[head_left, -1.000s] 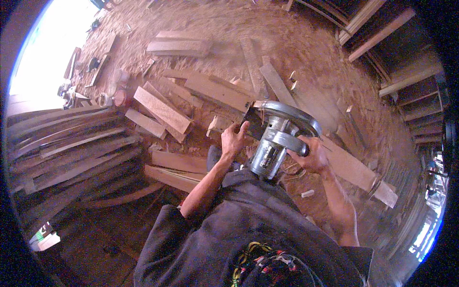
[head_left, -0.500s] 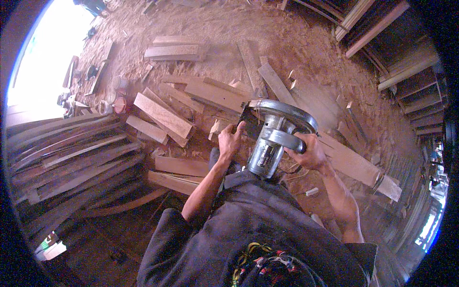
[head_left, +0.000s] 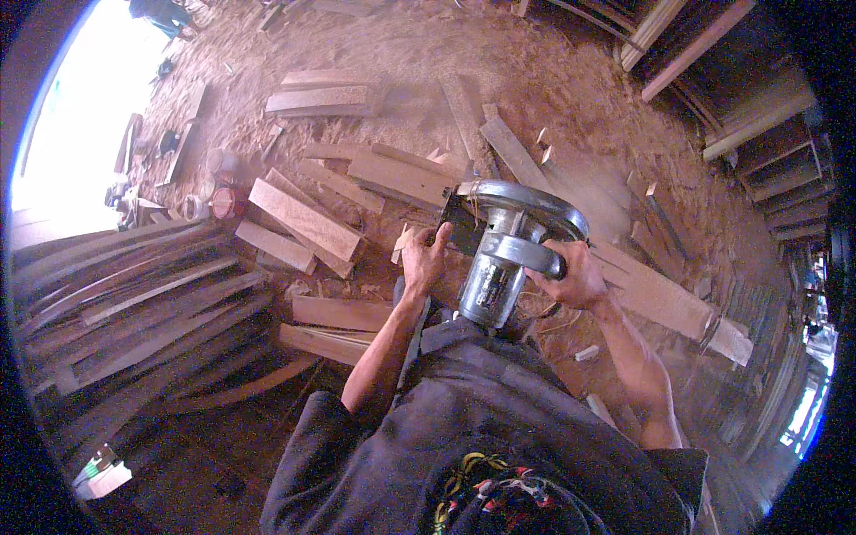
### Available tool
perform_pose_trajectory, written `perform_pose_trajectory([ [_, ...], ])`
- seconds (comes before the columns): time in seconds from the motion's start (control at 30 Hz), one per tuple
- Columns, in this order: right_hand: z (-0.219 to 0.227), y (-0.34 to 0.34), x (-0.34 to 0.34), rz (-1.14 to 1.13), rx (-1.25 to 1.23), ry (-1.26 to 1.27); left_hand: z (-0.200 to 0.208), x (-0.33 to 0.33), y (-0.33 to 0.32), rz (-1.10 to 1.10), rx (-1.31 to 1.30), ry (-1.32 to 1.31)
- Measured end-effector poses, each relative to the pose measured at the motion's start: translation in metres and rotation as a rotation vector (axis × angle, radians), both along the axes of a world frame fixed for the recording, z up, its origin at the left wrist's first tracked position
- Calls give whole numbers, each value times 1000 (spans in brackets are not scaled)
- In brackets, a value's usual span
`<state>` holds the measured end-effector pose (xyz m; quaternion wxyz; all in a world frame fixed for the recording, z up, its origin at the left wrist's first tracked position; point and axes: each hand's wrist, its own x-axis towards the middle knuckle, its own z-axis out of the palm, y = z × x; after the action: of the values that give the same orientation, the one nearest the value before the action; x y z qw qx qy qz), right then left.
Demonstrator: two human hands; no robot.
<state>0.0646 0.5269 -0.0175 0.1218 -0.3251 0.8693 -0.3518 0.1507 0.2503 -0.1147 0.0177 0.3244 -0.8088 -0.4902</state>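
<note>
A silver-grey circular saw (head_left: 492,283) with a rounded blade guard is in front of my body. My right hand (head_left: 575,275) is closed round its loop handle. Beside the saw's dark base edge is my left hand (head_left: 424,260), thumb up and fingers curled; what they grip, if anything, is hidden. A pale wood block end (head_left: 403,241) shows just behind that hand. From the saw's right side a long plank (head_left: 655,290) slants down to the right. The blade itself is hidden under the guard.
Loose boards (head_left: 308,218) lie to the left and beyond the saw on a sawdust-covered floor (head_left: 410,53). A large stack of dark planks (head_left: 134,312) fills the left side. Reddish buckets (head_left: 228,202) stand near it. Timber beams (head_left: 700,49) rise at the upper right.
My left hand has shifted slightly left, its thumb moving off the saw's dark edge. The saw, with my right hand on it, has moved slightly left.
</note>
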Motion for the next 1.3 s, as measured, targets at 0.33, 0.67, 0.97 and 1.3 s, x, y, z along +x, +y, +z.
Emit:
perform_pose_trajectory([
  [0.33, 4, -6, -2, 11, -84, -64, -15, 0, -4, 10, -25, 80],
  [0.67, 13, -8, -3, 6, -43, -166, -6, -3, -4, -20, 39, -51],
  [0.97, 9, -4, -6, 1, 35, -265, 2, -3, -3, 13, 174, -112],
  [1.3, 12, -5, -2, 15, -12, -182, -29, 1, -7, 13, 113, -35],
])
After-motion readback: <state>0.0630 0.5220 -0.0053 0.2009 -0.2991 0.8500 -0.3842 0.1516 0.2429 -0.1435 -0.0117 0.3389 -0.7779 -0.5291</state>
